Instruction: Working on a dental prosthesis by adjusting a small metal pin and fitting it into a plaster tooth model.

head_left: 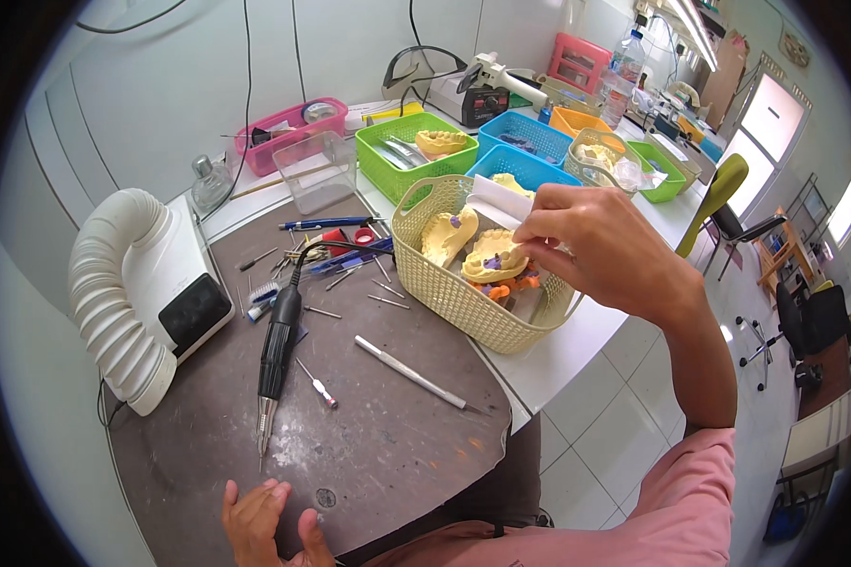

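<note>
At the right, my right hand [600,236] reaches over a beige woven basket [473,307]. Its thumb and fingers pinch the edge of a cream dental cast [496,250] with a purple patch on its teeth. Another dental cast [447,234], also marked purple, lies beside it in the basket. Below them are orange pieces [499,291], partly hidden. My left hand [269,524] rests open at the near edge of the brown work mat [416,482], with nothing in it. Closest to that hand is the tip of a black rotary handpiece [279,354].
A silver knife-like tool [411,373] and a small white-handled tool [320,386] lie on the mat. Several burs and pens cluster behind them. A white hose unit [128,293] stands left. Green [373,156] and blue [515,132] baskets line the back.
</note>
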A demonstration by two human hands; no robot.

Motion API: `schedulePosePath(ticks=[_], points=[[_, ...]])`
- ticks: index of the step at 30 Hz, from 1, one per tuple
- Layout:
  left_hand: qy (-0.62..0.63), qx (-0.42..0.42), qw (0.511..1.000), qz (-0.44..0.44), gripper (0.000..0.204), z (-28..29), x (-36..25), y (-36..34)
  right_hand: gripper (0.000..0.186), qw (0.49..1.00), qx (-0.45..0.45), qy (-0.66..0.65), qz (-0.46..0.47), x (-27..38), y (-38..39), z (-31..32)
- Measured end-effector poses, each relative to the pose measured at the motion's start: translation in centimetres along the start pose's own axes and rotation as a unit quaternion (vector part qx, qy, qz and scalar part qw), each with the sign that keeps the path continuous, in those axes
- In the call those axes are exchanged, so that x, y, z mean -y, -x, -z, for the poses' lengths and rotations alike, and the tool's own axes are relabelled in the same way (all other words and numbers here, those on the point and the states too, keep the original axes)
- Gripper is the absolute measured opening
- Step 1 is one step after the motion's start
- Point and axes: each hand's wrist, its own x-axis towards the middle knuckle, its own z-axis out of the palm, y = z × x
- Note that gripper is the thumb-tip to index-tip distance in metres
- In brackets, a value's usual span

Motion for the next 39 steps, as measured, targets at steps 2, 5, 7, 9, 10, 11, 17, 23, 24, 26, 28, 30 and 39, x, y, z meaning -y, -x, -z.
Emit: schedulePosePath(ticks=[2, 5, 7, 9, 10, 11, 17, 23, 24, 26, 28, 30, 39], points=[[-0.015, 0.014, 1.0, 0.01, 0.02, 0.0, -0.3, 0.0, 0.012, 0.998, -0.054, 0.011, 0.002, -0.3, 0.3, 0.1], [-0.024, 0.0, 1.0, 0.014, 0.02, -0.3, -0.3, 0.1, 0.01, 0.994, -0.082, -0.068, 0.02, -0.4, 0.3, 0.4], [-0.03, -0.004, 0.999, 0.018, 0.02, -0.4, -0.2, 0.2, 0.008, 0.992, -0.076, -0.081, 0.051, -0.4, -0.4, -0.1], [-0.042, -0.006, 0.999, 0.027, 0.02, -0.5, 0.1, 0.2, 0.007, 0.989, -0.068, -0.101, 0.085, -0.2, -1.2, -0.5], [-0.042, -0.011, 0.999, 0.029, 0.02, -0.3, 0.1, 0.2, 0.006, 0.989, -0.054, -0.088, 0.106, 0.2, -1.7, -0.6], [-0.044, -0.016, 0.998, 0.033, 0.02, -0.1, 0.1, 0.1, 0.005, 0.988, -0.04, -0.076, 0.129, 0.7, -2.4, -0.6], [-0.048, -0.023, 0.997, 0.062, 0.018, -1.3, 0.4, 0.4, 0.006, 0.991, 0.022, -0.056, 0.121, 1.1, -3.7, -1.7], [-0.065, -0.043, 0.996, 0.051, 0.017, -0.4, 0.7, 0.8, 0.008, 0.988, 0.05, -0.019, 0.144, 1.7, -4.0, -1.7], [-0.068, -0.044, 0.995, 0.054, 0.017, -0.4, 0.6, 0.9, 0.009, 0.99, 0.05, -0.023, 0.13, 2.0, -4.0, -1.6], [-0.057, -0.055, 0.995, 0.054, 0.015, -0.6, 0.6, 0.6, 0.011, 0.992, 0.048, -0.023, 0.114, 2.2, -3.6, -1.2], [-0.05, -0.062, 0.995, 0.063, 0.015, -0.8, 0.6, 0.4, 0.011, 0.989, 0.014, -0.014, 0.143, 1.8, -3.2, -1.1], [-0.041, -0.068, 0.994, 0.069, 0.016, -1.0, 0.5, 0.1, 0.011, 0.991, -0.045, -0.019, 0.126, 1.8, -2.3, 0.0], [-0.008, -0.076, 0.986, 0.149, 0.02, -0.8, -0.6, 0.0, 0.035, 0.889, -0.414, -0.194, 0.024, 0.3, 15.6, -2.1]])
